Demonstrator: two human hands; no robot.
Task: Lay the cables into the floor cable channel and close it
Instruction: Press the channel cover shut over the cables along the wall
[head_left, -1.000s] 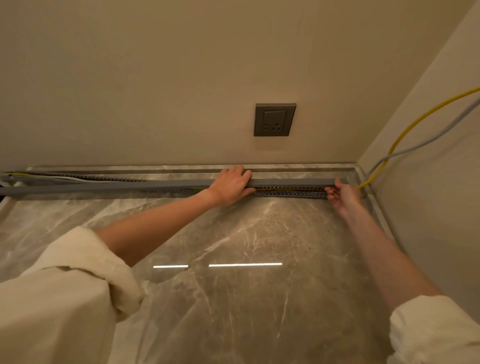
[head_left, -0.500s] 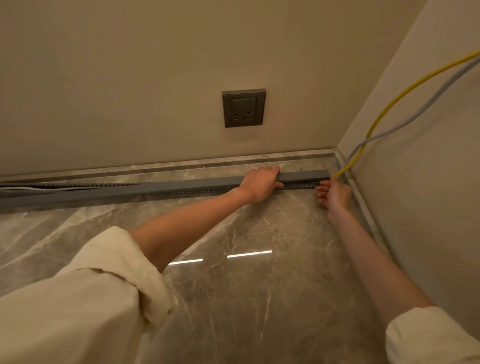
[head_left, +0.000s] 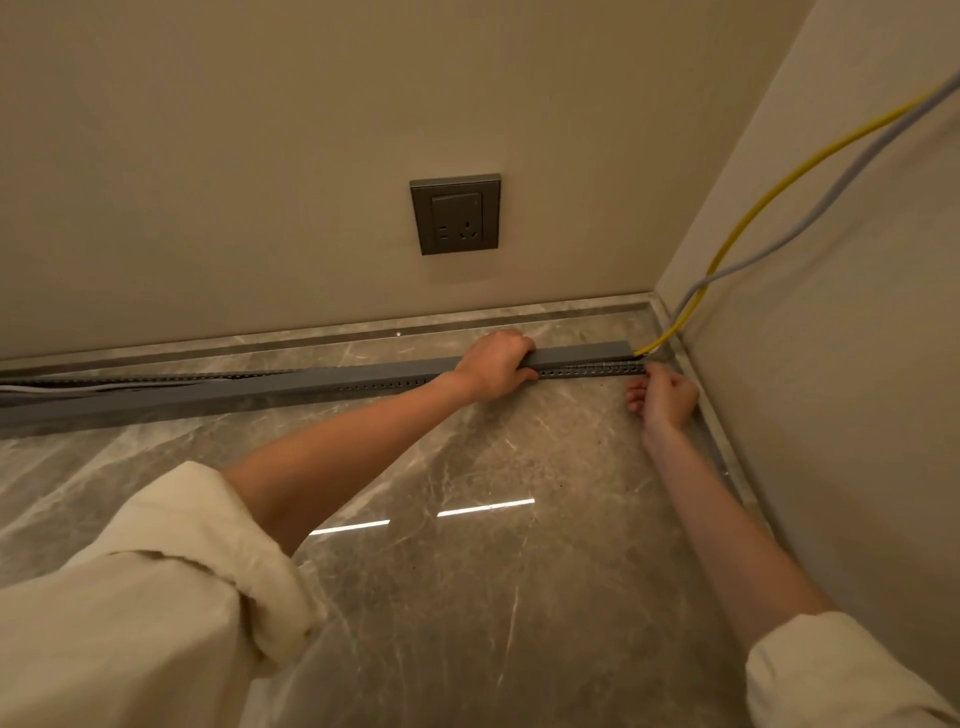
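Observation:
A long grey slotted cable channel (head_left: 597, 370) lies on the marble floor along the back wall. Its grey cover (head_left: 582, 354) sits on top of it, over the right part. My left hand (head_left: 493, 366) is wrapped over the cover near its right end. My right hand (head_left: 662, 397) is curled at the channel's right end, fingertips touching it. A yellow cable (head_left: 748, 218) and a grey cable (head_left: 831, 208) come down the right wall and enter the channel's end. At far left the channel is uncovered, with cables (head_left: 62, 385) showing inside.
A dark wall socket (head_left: 455, 214) sits on the back wall above the channel. The right wall (head_left: 831, 389) meets the back wall in a corner close to my right hand. Glossy marble floor (head_left: 467, 545) spreads toward me.
My left hand has slid right along the cover, which now sits lower over the channel's right part. My right hand has drawn back slightly from the end. The view has shifted.

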